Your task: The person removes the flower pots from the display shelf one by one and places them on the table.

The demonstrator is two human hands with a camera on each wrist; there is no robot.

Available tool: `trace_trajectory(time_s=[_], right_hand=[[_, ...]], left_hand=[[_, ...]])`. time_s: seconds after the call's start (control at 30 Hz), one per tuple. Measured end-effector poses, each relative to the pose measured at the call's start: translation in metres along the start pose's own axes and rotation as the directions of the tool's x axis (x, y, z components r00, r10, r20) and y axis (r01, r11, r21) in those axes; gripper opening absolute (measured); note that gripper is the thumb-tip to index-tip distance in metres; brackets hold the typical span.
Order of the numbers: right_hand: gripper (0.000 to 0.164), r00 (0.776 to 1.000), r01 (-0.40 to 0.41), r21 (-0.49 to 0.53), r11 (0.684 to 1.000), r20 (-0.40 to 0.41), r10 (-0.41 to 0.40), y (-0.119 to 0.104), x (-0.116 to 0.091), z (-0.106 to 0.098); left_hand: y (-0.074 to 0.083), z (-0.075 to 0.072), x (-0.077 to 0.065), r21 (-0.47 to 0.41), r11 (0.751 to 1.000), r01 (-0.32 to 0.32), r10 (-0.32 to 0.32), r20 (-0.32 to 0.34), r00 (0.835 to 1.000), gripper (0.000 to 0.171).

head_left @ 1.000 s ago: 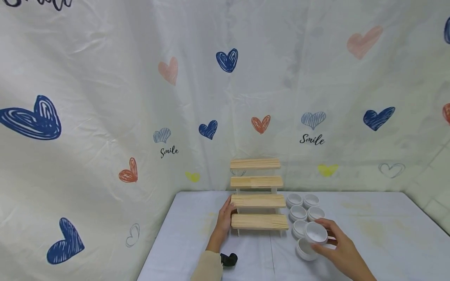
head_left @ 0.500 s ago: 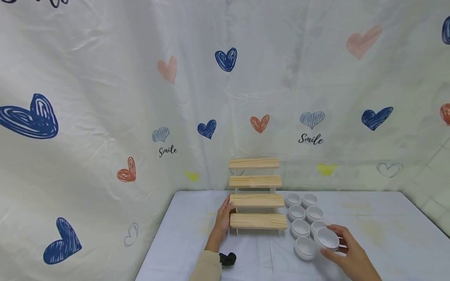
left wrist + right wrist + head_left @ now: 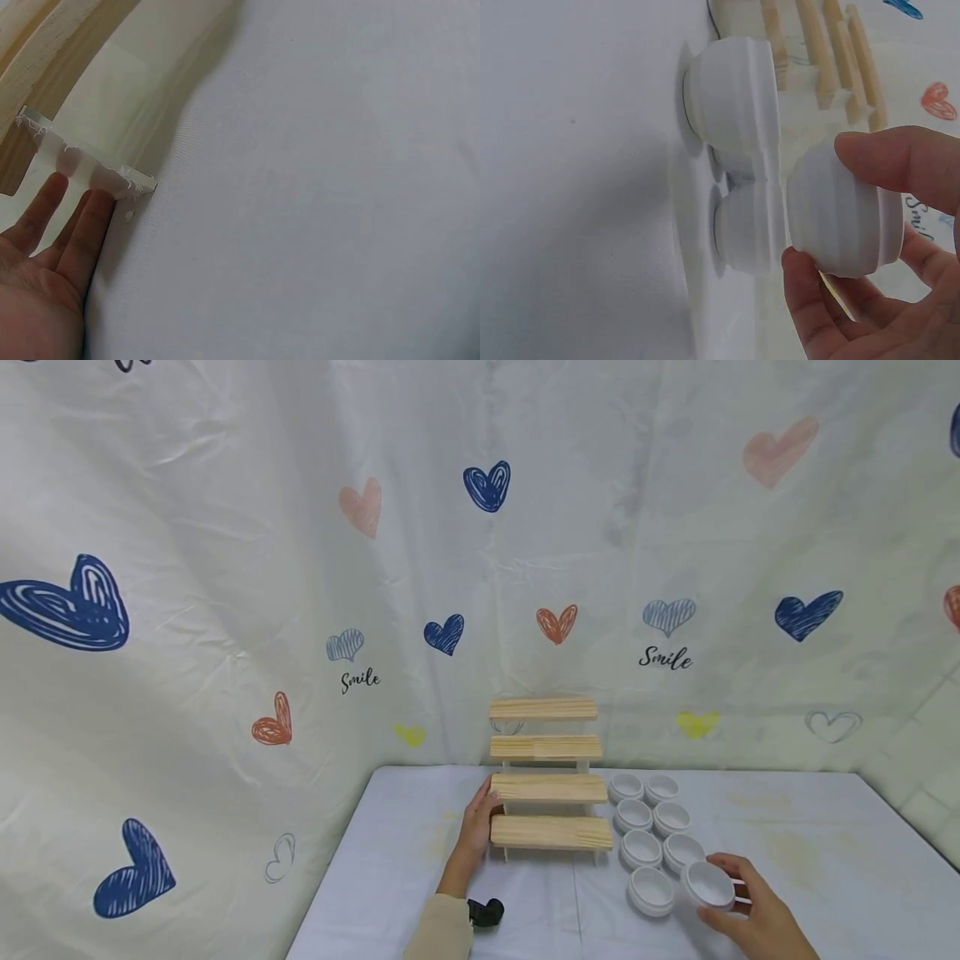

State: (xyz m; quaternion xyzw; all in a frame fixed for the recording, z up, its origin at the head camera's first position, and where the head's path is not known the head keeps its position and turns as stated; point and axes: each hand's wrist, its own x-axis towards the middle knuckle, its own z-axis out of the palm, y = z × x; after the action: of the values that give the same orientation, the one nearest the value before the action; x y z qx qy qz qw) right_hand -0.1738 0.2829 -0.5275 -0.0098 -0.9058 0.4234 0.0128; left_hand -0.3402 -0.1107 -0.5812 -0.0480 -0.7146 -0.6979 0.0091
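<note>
In the head view, my right hand [image 3: 761, 910] pinches a small white bowl [image 3: 708, 885] between thumb and fingers, at the near right end of a group of similar bowls [image 3: 651, 891]. The right wrist view shows the held bowl [image 3: 847, 214] raised off the cloth, with other bowls [image 3: 735, 94] standing beyond it. My left hand [image 3: 476, 827] touches the left side of a stepped wooden display stand [image 3: 551, 832]. Seen in the left wrist view, its fairly straight fingers [image 3: 90, 232] rest against the stand's clear side support [image 3: 90, 154].
Two uneven columns of white bowls [image 3: 633, 815] stand just right of the display stand. A white cloth [image 3: 787, 827] covers the table. Behind hangs a pale curtain [image 3: 585, 543] printed with hearts. A small black object [image 3: 487, 913] shows beside the left sleeve.
My right hand has carried the bowl right and toward me, off the group, uncovering the bowl behind it. My left hand stays at the stand.
</note>
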Motion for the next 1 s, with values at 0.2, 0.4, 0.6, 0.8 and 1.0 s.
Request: trace_trajectory(time_s=[0.2, 0.4, 0.6, 0.8, 1.0], right_hand=[[0.08, 0.999, -0.011, -0.009, 1.0, 0.048, 0.012, 0.01, 0.003, 0.002], [0.075, 0.997, 0.071, -0.022, 0.997, 0.04, -0.07, 0.019, 0.004, 0.006], [0.074, 0.991, 0.104, -0.06, 0.993, 0.088, -0.098, 0.023, 0.005, 0.007], [0.074, 0.988, 0.077, -0.113, 0.991, 0.141, -0.06, 0.028, 0.012, 0.009], [0.075, 0.986, 0.052, -0.101, 0.994, 0.166, -0.035, 0.029, 0.013, 0.009]], left_hand=[[-0.002, -0.001, 0.002, 0.004, 1.0, 0.01, -0.01, 0.0, 1.0, 0.06], [-0.004, -0.001, 0.003, 0.001, 1.0, 0.005, -0.005, 0.0, 1.0, 0.06], [-0.004, 0.0, 0.003, -0.004, 1.0, 0.008, -0.008, -0.002, 1.0, 0.062], [-0.003, 0.0, 0.003, -0.007, 1.0, 0.007, -0.007, -0.001, 1.0, 0.062], [-0.004, 0.0, 0.004, -0.004, 1.0, 0.008, -0.008, 0.002, 1.0, 0.061]])
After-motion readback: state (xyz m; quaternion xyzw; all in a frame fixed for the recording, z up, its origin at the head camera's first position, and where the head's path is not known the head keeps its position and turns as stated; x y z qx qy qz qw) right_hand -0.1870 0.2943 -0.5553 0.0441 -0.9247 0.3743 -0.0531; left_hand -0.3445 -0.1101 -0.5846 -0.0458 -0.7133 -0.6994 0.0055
